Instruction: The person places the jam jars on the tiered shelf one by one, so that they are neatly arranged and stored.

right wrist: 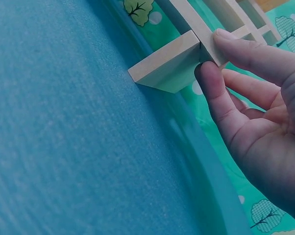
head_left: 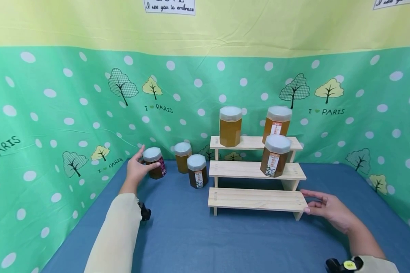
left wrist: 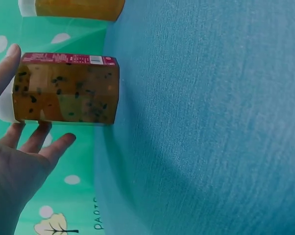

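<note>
On the left, a dark amber jar point(head_left: 153, 168) with a white lid and a magenta label stands on the blue cloth. My left hand point(head_left: 136, 170) is spread around it, thumb across the near side. In the left wrist view, dark seeds show inside the jar point(left wrist: 66, 90); the fingers of my left hand point(left wrist: 25, 161) are loosely extended beside it, and firm contact is hard to make out. At the right, my right hand point(head_left: 331, 210) pinches the end of the lowest board of a three-step wooden rack point(head_left: 253, 199). The right wrist view has thumb and index finger of that hand point(right wrist: 265, 112) on the board's end.
A golden jar point(head_left: 182, 161) and a dark labelled jar point(head_left: 197, 176) stand between the left hand and the rack. The top step bears a golden jar point(head_left: 230, 131) and a labelled amber jar point(head_left: 276, 125); the middle step bears a brown jar point(head_left: 273, 161). Behind hangs a green patterned cloth point(head_left: 191, 94).
</note>
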`<state>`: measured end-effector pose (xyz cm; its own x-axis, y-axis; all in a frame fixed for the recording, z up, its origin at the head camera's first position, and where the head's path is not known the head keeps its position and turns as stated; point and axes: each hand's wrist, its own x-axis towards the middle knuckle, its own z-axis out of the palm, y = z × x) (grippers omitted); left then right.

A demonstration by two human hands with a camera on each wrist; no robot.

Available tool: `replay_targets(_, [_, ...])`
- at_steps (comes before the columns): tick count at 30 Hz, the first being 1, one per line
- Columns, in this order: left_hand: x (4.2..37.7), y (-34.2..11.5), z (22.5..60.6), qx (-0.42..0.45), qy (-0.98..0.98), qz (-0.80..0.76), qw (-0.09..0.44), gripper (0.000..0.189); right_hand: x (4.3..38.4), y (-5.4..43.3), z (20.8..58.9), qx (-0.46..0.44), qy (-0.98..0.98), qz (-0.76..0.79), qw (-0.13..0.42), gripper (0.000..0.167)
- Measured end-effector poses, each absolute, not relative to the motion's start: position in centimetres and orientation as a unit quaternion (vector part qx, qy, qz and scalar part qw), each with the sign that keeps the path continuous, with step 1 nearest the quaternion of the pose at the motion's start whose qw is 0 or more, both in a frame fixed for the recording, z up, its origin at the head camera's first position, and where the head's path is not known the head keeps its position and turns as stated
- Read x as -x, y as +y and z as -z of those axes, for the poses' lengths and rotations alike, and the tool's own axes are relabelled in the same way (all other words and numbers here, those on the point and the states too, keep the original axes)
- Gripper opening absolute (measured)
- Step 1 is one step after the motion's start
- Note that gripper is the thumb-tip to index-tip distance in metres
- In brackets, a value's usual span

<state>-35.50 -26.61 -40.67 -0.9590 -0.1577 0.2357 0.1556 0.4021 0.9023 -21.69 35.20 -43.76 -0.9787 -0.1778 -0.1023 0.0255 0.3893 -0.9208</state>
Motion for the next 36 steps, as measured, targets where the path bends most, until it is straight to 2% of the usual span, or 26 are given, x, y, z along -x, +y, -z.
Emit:
replay_targets(10, [35.9, -26.7, 40.8, -0.027, -0.830, 0.537, 0.149, 0.095, 21.8, 35.3, 43.8, 0.042, 0.827, 0.553, 0.095, 0.083])
replay_targets(20, [36.2, -26.8, 41.0, -0.065, -0.832, 0.529, 0.154, 0.086, 21.7, 35.2, 43.7, 0.046, 0.827, 0.553, 0.089, 0.082])
replay_targets(36, [35.1, -26.2, 41.3, -0.071, -0.817, 0.548, 0.165, 0.084, 21.8, 35.4, 43.8, 0.061, 0.823, 0.557, 0.095, 0.080])
